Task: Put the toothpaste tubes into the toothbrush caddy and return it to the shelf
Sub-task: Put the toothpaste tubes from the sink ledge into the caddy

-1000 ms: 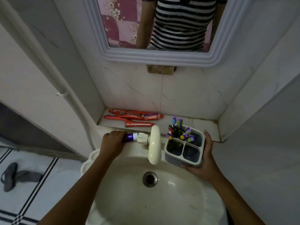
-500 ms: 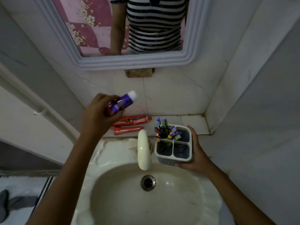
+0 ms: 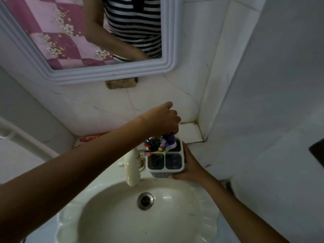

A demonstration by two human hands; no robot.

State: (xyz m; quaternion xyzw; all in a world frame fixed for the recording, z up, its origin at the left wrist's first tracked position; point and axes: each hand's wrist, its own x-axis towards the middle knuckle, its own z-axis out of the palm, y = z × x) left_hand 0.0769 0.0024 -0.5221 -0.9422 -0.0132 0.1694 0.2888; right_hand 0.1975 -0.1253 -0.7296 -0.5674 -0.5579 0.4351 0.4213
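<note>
A white toothbrush caddy (image 3: 164, 170) with several compartments stands on the sink's back right rim. My right hand (image 3: 190, 164) grips its right side. Several toothbrushes (image 3: 154, 144) stick out of its back left compartment. My left hand (image 3: 163, 118) holds a purple toothpaste tube (image 3: 169, 140) cap down, its white cap inside the back right compartment. Red toothpaste tubes (image 3: 89, 137) lie on the tiled shelf (image 3: 190, 133) behind the sink, mostly hidden by my left forearm.
A cream tap (image 3: 132, 170) juts over the white basin (image 3: 122, 216) just left of the caddy. A framed mirror (image 3: 105, 72) hangs above the shelf. A white pipe (image 3: 22, 137) runs down the left wall. The right wall stands close.
My left hand lifted the purple tube from beside the tap, carried it right and turned it cap down into the caddy. The right hand kept its hold on the caddy.
</note>
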